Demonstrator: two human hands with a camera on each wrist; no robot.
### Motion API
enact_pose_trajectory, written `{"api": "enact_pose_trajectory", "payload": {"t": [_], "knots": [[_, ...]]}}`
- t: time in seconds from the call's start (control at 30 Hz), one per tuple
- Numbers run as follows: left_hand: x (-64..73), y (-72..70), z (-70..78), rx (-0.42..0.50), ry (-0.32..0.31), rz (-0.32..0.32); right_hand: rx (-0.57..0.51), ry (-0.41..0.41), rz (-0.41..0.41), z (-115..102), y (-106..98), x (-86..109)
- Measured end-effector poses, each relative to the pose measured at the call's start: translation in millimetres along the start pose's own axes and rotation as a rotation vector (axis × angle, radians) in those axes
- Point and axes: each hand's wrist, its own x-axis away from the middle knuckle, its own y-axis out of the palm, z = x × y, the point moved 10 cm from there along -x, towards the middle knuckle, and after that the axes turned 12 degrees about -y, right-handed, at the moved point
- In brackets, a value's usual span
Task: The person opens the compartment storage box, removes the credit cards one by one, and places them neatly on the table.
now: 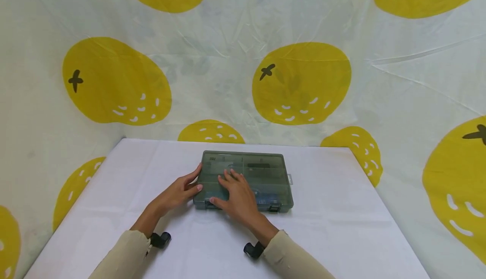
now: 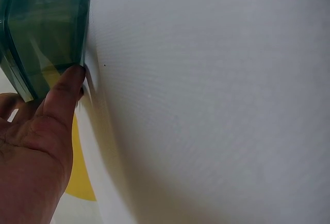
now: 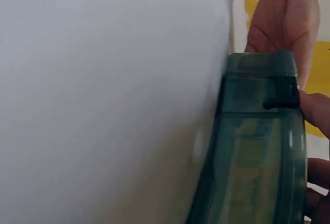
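Note:
A translucent dark green compartment case (image 1: 265,177) lies closed on the white table, its front latch (image 1: 274,208) facing me. Through the lid, dividers and a blue item (image 1: 267,198) show faintly. My left hand (image 1: 176,193) rests against the case's left side, its extended fingers along that edge and the thumb at the lid's rim. Spread across the left half of the lid is my right hand (image 1: 239,199), with the thumb near the front edge. In the right wrist view, another dark latch (image 3: 283,94) shows on the case's side, close to the right thumb.
A white cloth covers the table (image 1: 334,228). Behind and beside it hangs a pale curtain with large yellow fruit prints (image 1: 303,85). A small hanging tab (image 1: 290,179) juts from the case's right side. Each wrist wears a black camera (image 1: 161,240).

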Motion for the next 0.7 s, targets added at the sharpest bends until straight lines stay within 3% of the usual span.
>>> {"api": "enact_pose_trajectory", "payload": {"t": [0.37,0.6,0.7], "knots": [[-2.1,0.7,-1.3,-0.004,0.0,-0.002,-0.108,0.062,-0.048,5.7,0.9,-5.8],[-2.0,0.5,-2.2,-0.02,-0.008,0.01,0.047,0.003,-0.083,1.6,8.5,-5.8],[-2.1,0.7,-2.5,-0.022,-0.003,0.008,0.0,-0.004,-0.073,2.7,9.0,-4.3]]}}
